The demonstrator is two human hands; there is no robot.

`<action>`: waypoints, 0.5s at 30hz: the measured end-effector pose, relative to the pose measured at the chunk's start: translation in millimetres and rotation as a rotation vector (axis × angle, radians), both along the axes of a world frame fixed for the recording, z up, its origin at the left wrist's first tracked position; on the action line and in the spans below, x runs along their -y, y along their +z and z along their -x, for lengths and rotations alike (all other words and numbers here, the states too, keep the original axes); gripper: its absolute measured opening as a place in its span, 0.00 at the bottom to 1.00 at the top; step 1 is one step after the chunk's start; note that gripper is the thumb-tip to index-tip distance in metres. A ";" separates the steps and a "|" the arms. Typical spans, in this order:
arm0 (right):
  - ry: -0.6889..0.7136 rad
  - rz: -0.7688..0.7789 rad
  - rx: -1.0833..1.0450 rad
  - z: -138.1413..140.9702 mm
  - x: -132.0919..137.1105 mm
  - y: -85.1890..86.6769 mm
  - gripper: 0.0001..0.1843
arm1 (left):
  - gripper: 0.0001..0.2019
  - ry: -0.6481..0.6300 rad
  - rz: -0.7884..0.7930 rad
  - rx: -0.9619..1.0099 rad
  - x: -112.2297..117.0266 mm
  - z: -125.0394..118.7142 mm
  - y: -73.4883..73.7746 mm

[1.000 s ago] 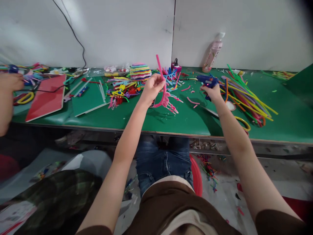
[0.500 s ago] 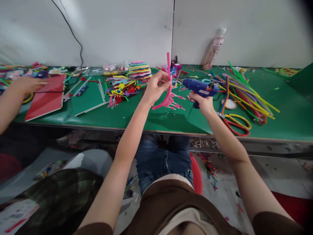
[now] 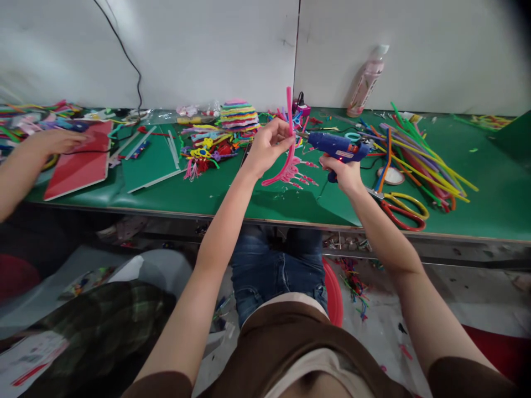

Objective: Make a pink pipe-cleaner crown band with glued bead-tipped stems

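My left hand (image 3: 265, 146) is closed on a pink hairband (image 3: 289, 141) with pink fuzzy prongs hanging off its lower curve. It holds the band upright above the green table (image 3: 290, 204). My right hand (image 3: 342, 171) grips a blue glue gun (image 3: 338, 146). The gun's nozzle points left, close to the band just right of my left fingers. Both hands hover over the middle of the table.
Long coloured pipe cleaners (image 3: 418, 152) and yellow-and-red scissors (image 3: 404, 207) lie to the right. A stack of coloured felt pieces (image 3: 238, 115) and a pink bottle (image 3: 367, 80) stand at the back. Another person's hand (image 3: 52, 141) rests by a red board (image 3: 78, 166) at left.
My right hand lifted the glue gun off the table and brought it left to the hairband. My left hand tipped the band more upright. The other person's hand reached onto the red board.
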State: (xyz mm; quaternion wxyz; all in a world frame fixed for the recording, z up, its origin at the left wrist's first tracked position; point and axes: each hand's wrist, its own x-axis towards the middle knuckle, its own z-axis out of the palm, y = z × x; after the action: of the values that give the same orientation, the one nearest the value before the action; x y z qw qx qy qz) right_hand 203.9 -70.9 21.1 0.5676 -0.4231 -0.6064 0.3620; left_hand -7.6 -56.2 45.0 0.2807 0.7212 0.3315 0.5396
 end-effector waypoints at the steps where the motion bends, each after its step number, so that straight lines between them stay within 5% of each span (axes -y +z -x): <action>1: -0.003 0.002 0.006 -0.1 0.1 -0.1 0.11 | 0.20 0.004 -0.006 0.000 -1.0 0.1 -0.9; 15: -0.043 0.022 0.081 -3.6 4.0 -4.2 0.13 | 0.17 0.010 0.015 0.022 -1.4 -0.1 0.2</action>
State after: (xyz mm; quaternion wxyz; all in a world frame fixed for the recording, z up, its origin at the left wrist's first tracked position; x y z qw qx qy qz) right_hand 207.5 -74.9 16.9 0.5455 -0.4564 -0.6158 0.3390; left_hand -7.5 -54.8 45.3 0.2870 0.7113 0.3362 0.5465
